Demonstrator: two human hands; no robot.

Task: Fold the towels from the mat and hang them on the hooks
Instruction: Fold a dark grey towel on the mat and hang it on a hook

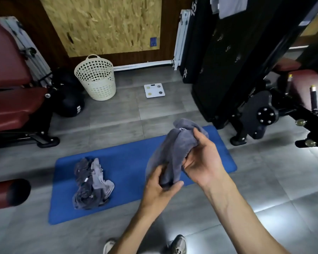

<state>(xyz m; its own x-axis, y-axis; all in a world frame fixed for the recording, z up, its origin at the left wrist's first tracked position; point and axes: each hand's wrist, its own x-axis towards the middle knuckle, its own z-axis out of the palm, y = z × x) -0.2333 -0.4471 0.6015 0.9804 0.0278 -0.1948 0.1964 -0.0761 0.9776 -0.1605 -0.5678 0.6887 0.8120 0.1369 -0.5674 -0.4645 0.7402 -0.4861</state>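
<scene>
I hold a bunched grey towel (174,149) in the air above the blue mat (128,154). My left hand (160,186) grips its lower end and my right hand (204,158) grips its upper right side. A crumpled pile of grey towels (91,183) lies on the left part of the mat. Small metal hooks (228,48) sit on a black panel at the upper right. A pale towel (229,5) hangs at the top of that panel.
A cream perforated laundry basket (95,78) stands by the wall. A white bathroom scale (154,90) lies on the grey tiles. Red padded gym benches (11,99) stand at the left, a black weight machine (264,114) at the right. My shoes (178,244) show at the bottom.
</scene>
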